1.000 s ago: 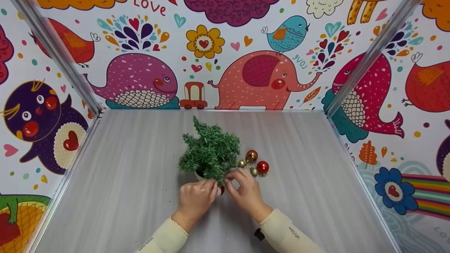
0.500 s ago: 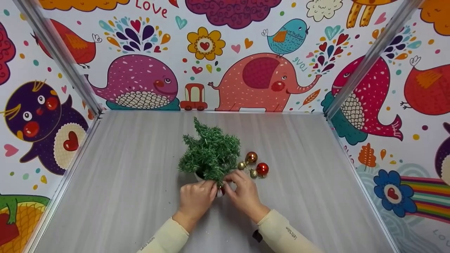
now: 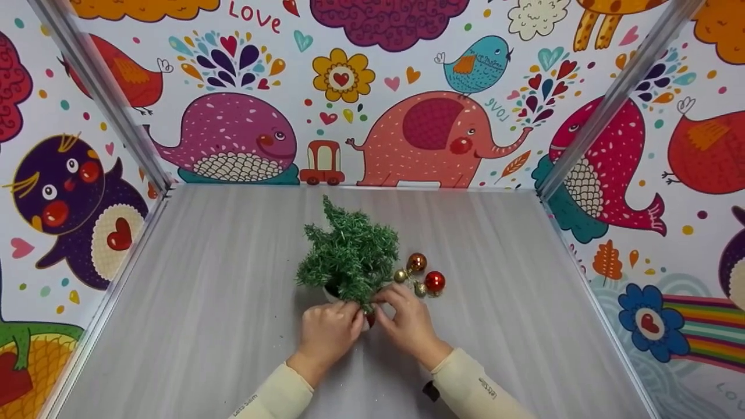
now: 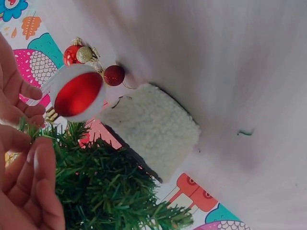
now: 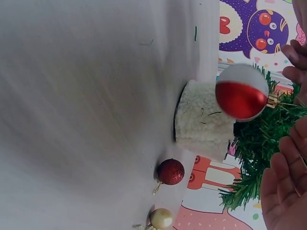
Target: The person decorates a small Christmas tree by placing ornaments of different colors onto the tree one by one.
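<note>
A small green artificial Christmas tree (image 3: 349, 244) stands in a fuzzy white pot (image 4: 153, 129). At its near side, my left hand (image 3: 329, 331) pinches the tip of a branch between thumb and fingers. My right hand (image 3: 410, 317) meets it from the other side, thumb and forefinger pinching the thin hanging loop of a Christmas ball. That ball (image 5: 242, 93), half white and half glossy red with a gold cap (image 5: 272, 100), hangs just below the fingertips, beside the pot. In the head view the hands and branch mostly hide it.
Right of the tree lie loose ornaments: a copper ball (image 3: 417, 262), a red ball (image 3: 435, 281) and two small gold balls, one (image 3: 401, 275) nearer the tree. Green needle scraps (image 4: 245, 132) are on the grey table (image 3: 233, 262). Cartoon-printed walls (image 3: 244, 134) enclose the back and sides.
Both hands stay at the same branch tip, their fingers shifting only slightly. The hanging ball turns a little under them. The head view has tilted slightly; tree and loose balls stay put.
</note>
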`<state>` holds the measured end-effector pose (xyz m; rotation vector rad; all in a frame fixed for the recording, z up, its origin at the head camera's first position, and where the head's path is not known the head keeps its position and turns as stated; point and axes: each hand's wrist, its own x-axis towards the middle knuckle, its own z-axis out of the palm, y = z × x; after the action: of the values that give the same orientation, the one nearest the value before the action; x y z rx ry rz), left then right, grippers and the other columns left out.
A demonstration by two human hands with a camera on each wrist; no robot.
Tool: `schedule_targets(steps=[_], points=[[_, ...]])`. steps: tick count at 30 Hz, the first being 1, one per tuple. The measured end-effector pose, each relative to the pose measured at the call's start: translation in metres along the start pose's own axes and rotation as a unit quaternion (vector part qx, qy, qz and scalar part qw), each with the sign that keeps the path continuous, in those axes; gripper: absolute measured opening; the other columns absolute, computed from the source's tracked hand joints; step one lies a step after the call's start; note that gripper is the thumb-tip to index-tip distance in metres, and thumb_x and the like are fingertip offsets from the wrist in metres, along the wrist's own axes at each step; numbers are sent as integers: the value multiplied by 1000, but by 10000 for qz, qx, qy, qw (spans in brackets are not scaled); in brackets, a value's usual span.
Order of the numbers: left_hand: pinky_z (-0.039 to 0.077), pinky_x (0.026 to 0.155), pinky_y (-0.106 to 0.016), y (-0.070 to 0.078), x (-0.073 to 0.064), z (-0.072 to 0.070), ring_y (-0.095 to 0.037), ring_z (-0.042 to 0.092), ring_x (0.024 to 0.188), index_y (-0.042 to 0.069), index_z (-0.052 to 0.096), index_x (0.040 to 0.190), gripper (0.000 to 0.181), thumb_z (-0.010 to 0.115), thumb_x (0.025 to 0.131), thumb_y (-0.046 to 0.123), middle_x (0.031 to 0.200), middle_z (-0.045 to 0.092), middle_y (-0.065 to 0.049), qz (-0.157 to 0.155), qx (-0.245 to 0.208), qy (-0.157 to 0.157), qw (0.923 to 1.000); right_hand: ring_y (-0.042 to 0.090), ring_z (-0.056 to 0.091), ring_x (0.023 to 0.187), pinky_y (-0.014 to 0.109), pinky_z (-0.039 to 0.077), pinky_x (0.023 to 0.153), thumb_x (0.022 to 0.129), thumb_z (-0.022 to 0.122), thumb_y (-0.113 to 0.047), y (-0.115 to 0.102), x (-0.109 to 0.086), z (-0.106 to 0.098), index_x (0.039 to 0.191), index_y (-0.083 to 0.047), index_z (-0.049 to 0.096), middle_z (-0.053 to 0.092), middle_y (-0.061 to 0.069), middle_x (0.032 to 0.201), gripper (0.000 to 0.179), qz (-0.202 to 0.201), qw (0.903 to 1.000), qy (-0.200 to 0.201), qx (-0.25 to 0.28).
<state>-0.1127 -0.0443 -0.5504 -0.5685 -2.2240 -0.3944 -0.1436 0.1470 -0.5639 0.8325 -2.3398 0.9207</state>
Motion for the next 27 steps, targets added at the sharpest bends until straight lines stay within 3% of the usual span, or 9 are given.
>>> schedule_targets(steps=[3,7,9,12,15,19,22,27], points=[[41,37,-33,0,0,-3,-16,53,42,16,62,67,20,79,74,23,58,58,2,43,-8,97,9999,10,61,91,29,54,75,82,75,-7,2,-1,-1,92,-17,70,64,-9,97,15,-31,10000,17,-10],[43,44,-31,-2,3,-10,-16,58,54,15,66,74,11,71,78,24,68,63,2,392,-87,668,9970,9,61,92,28,53,76,83,75,-8,6,-5,-4,95,-18,70,63,-9,98,16,-71,10000,28,-45],[46,54,-33,-5,6,-14,-20,60,68,13,70,86,14,66,83,26,83,66,-2,612,-50,1020,9929,8,61,92,29,53,76,84,75,-9,9,-7,-6,96,-19,70,63,-10,99,15,-50,10000,14,-59],[48,78,-41,-11,14,-19,-30,60,98,8,66,115,40,64,87,35,114,63,-13,766,121,1319,9882,8,61,93,31,54,76,84,77,-9,16,-11,-10,97,-18,70,63,-9,100,17,10,9999,4,-161],[39,100,-51,-17,20,-22,-39,46,129,6,51,140,76,72,80,47,144,46,-22,567,164,1107,9921,10,61,92,33,54,74,82,78,-9,25,-16,-15,99,-17,70,63,-7,99,20,179,9992,-23,-359],[25,113,-53,-22,24,-23,-40,28,144,10,34,153,110,82,67,60,158,27,-22,140,119,363,9992,11,60,91,35,54,73,84,77,-13,40,-22,-24,102,-18,69,63,-7,99,20,511,9965,-161,-649],[23,115,-53,-23,25,-19,-38,25,146,11,31,155,118,83,64,64,160,25,-21,11,103,53,9999,12,61,92,37,54,73,84,77,-14,52,-28,-32,103,-18,69,63,-6,99,21,750,9938,-239,-786],[29,112,-53,-21,24,-14,-37,28,145,10,31,155,120,85,61,63,158,29,-21,-67,89,7,9999,16,62,92,40,54,74,80,78,-9,74,-34,-44,106,-14,69,63,-3,103,28,1097,9883,-372,-990]])
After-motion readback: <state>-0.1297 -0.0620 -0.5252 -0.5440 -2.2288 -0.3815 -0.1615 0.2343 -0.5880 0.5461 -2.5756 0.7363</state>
